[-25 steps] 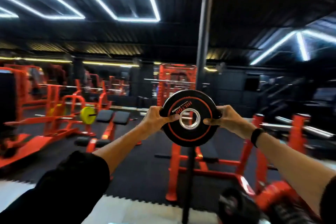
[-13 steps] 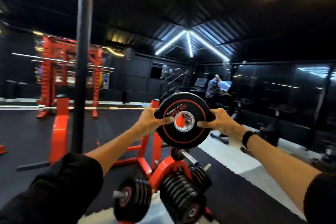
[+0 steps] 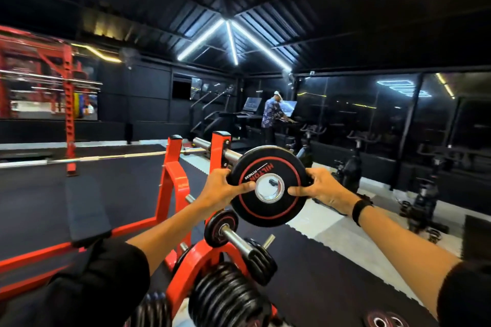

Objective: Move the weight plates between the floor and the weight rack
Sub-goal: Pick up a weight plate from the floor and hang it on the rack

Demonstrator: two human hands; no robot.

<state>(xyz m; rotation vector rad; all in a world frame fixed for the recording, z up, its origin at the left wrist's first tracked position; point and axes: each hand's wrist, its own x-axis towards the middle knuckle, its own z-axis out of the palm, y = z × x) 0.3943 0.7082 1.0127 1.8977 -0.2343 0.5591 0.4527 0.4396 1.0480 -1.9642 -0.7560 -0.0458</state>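
Note:
I hold a small black weight plate (image 3: pixel 268 202) with a red ring and a steel centre hole upright in front of me. My left hand (image 3: pixel 223 190) grips its left edge and my right hand (image 3: pixel 316 190) grips its right edge, thumbs on the face. Below it stands the red weight rack (image 3: pixel 196 263), its pegs loaded with black plates: a small plate (image 3: pixel 216 228) on an upper peg, a thick stack (image 3: pixel 228 300) lower down. Another plate (image 3: pixel 385 320) lies on the floor at the bottom right.
A red bench-press stand (image 3: pixel 172 180) with a barbell (image 3: pixel 202 145) and black bench pad (image 3: pixel 85 210) sits left of the rack. Exercise bikes (image 3: pixel 350 164) line the right wall. A person (image 3: pixel 273 117) stands at a treadmill far back. Black rubber mats cover the floor.
My view has swung right and down while both hands kept the plate. The rack and its loaded pegs now sit directly under the plate; the vertical black pole has left the view.

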